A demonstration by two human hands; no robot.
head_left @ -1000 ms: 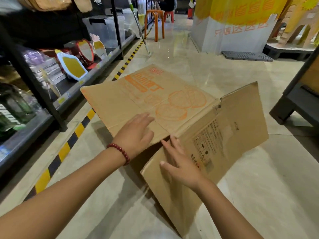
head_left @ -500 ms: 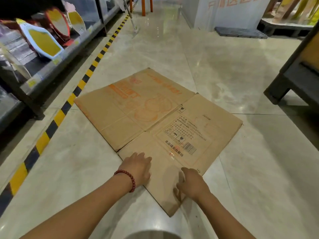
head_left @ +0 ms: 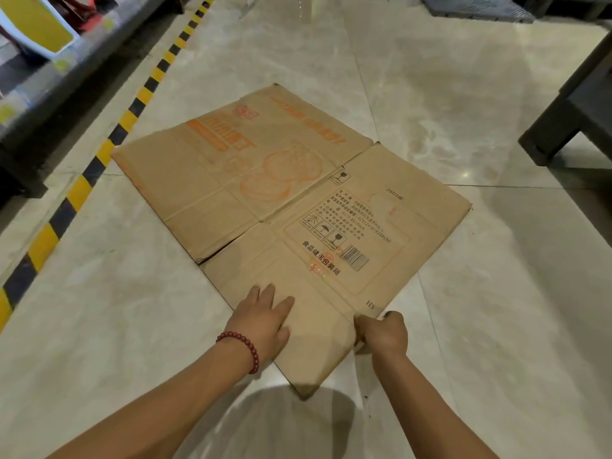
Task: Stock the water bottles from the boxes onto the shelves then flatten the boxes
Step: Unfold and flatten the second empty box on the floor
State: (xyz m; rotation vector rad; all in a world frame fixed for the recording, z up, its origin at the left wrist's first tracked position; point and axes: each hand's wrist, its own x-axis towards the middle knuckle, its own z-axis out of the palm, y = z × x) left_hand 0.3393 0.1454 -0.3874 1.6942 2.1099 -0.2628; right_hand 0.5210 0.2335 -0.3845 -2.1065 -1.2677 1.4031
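A brown cardboard box (head_left: 291, 200) with orange print lies flattened on the pale tiled floor, one corner pointing toward me. My left hand (head_left: 263, 321), a red bead bracelet at its wrist, presses flat on the near flap with straight fingers. My right hand (head_left: 382, 332) grips the right edge of that same flap, fingers curled round the cardboard. No water bottles are in view.
A dark shelf unit (head_left: 49, 87) with yellow-and-white goods runs along the left, bordered by a yellow-black floor stripe (head_left: 99, 160). A dark stand (head_left: 569, 127) is at the right. A grey pallet (head_left: 480, 8) lies at the far end.
The box went from half-raised to flat on the floor. My view tilted downward. My right hand slid to the flap's right edge and curled round it; my left spread flat.
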